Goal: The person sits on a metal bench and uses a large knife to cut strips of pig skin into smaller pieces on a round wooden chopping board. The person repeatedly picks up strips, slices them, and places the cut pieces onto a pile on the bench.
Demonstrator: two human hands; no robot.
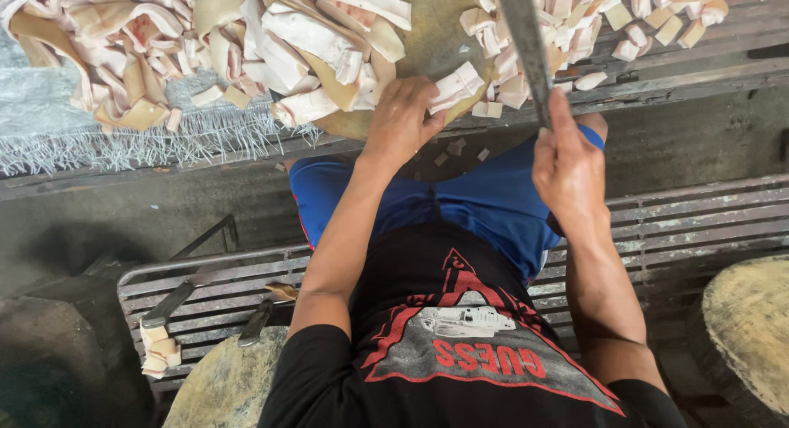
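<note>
My left hand (pixel 403 115) presses down on a pale strip of pork skin (pixel 454 86) at the near edge of a round wooden chopping block (pixel 427 41). My right hand (pixel 567 165) grips the handle of a long cleaver (pixel 524 41), whose blade points away over the block, just right of the held strip. A pile of cut squares (pixel 575 25) lies beyond the blade. Long uncut strips (pixel 246 41) are heaped to the left of the block.
The heap rests on a white woven sack (pixel 82 140) on a bench. Below, a metal slatted bench (pixel 682 222) carries another knife (pixel 181 292) and a few pieces (pixel 158 346). Two round wooden blocks stand at lower left (pixel 222 387) and far right (pixel 752 329).
</note>
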